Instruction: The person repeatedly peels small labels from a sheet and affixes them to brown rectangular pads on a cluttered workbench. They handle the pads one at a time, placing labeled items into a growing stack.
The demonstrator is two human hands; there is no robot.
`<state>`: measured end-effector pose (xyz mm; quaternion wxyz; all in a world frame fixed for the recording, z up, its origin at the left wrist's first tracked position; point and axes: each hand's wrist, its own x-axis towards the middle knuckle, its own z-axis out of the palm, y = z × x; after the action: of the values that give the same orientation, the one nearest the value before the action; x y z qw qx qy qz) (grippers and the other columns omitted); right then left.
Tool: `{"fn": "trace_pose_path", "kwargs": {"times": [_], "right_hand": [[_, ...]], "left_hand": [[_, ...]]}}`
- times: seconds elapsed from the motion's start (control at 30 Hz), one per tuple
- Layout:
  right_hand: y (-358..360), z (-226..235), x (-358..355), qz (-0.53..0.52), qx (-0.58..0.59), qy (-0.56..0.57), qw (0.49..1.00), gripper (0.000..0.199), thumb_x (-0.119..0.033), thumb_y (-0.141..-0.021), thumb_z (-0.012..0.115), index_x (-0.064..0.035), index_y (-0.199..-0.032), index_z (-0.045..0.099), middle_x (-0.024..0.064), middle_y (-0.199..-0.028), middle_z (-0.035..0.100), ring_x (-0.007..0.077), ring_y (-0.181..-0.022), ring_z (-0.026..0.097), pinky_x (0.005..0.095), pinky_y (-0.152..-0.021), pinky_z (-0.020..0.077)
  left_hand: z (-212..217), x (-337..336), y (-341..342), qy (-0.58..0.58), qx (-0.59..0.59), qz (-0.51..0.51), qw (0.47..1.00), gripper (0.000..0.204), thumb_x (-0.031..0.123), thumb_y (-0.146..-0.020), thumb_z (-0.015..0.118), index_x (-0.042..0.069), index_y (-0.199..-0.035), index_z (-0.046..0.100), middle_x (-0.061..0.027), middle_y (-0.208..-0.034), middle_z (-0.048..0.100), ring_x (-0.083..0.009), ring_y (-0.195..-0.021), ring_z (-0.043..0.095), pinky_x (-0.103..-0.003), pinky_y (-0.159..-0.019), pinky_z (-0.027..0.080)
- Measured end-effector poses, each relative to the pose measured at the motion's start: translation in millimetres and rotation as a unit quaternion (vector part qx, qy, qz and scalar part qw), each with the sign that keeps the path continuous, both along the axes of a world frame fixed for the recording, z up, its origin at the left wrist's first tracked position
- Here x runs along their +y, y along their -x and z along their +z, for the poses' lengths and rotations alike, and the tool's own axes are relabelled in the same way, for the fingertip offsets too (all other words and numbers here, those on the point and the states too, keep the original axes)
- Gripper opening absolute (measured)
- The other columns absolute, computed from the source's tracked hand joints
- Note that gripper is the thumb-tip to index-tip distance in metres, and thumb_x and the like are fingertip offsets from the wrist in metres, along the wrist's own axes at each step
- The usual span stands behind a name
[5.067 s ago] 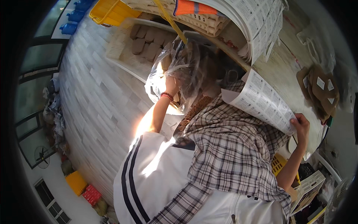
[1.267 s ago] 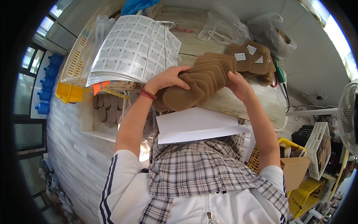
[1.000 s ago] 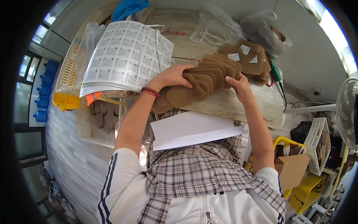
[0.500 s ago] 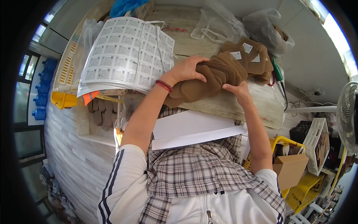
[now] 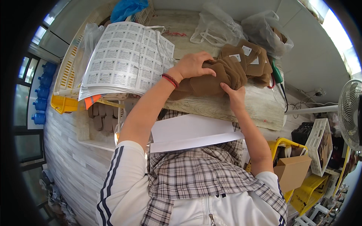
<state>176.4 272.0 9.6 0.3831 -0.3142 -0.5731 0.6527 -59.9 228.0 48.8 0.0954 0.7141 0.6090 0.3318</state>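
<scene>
both hands now bunch a stack of brown felt pieces [image 5: 211, 81] on the wooden table [image 5: 260, 109]. left hand [image 5: 192, 64] has slid on top, fingers curled & pressing down; right hand [image 5: 233, 97] pinches the stack's near edge. pile looks squared up vs. a sec ago. label sheets [image 5: 126, 60] lie to the left.

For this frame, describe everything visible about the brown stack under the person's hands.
The brown stack is a fanned pile of flat, tan, felt-like pieces with rounded edges, lying on the pale wooden tabletop. The left hand presses on its top, and the right hand grips its near edge. Behind it sit similar brown pieces bearing small white labels. The pieces overlap, so their count cannot be told.
</scene>
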Motion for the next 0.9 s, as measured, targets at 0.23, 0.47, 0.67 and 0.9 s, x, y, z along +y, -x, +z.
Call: {"fn": "trace_pose_path", "kwargs": {"times": [0.23, 0.47, 0.67, 0.9], "right_hand": [[-25.0, -7.1, 8.8, -0.032, 0.050, 0.031, 0.998, 0.049, -0.004, -0.081, 0.079, 0.0039, -0.126, 0.060, 0.0097, -0.122, 0.065, 0.0180, -0.109, 0.062, 0.0311, -0.097, 0.0488], [-46.8, -14.3, 1.8, -0.085, 0.087, -0.003, 0.993, 0.052, 0.000, -0.080, 0.079, 0.0042, -0.127, 0.058, 0.0101, -0.124, 0.064, 0.0193, -0.112, 0.061, 0.0314, -0.098, 0.0485], [-70.6, -15.5, -0.1, -0.088, 0.013, -0.066, 0.994, 0.052, -0.001, -0.079, 0.081, 0.0036, -0.126, 0.058, 0.0091, -0.124, 0.064, 0.0178, -0.111, 0.061, 0.0304, -0.096, 0.0495], [-84.2, -24.3, 3.0, 0.039, -0.040, -0.102, 0.993, 0.059, -0.003, -0.076, 0.085, 0.0018, -0.128, 0.059, 0.0076, -0.123, 0.065, 0.0180, -0.112, 0.060, 0.0322, -0.099, 0.0485]], "left_hand": [[-27.2, 12.6, 29.5, 0.045, -0.156, 0.046, 0.986, 0.034, 0.039, -0.096, 0.062, 0.007, -0.099, 0.075, -0.0126, -0.087, 0.073, -0.0295, -0.083, 0.068, -0.034, -0.075, 0.052], [-33.1, 7.2, 44.3, 0.098, -0.063, 0.228, 0.966, 0.033, 0.032, -0.094, 0.065, 0.004, -0.109, 0.072, -0.0140, -0.107, 0.072, -0.0314, -0.094, 0.067, -0.037, -0.084, 0.051], [-5.0, -44.0, -24.5, 0.018, -0.318, -0.010, 0.948, 0.094, 0.026, -0.078, 0.084, 0.010, -0.155, 0.032, -0.0148, -0.157, 0.034, -0.0303, -0.141, 0.041, -0.039, -0.112, 0.038], [-43.5, -66.5, -85.6, 0.005, -0.316, 0.003, 0.949, 0.116, 0.006, -0.064, 0.089, 0.012, -0.158, 0.020, -0.0179, -0.153, 0.036, -0.0354, -0.142, 0.035, -0.043, -0.118, 0.031]]}}
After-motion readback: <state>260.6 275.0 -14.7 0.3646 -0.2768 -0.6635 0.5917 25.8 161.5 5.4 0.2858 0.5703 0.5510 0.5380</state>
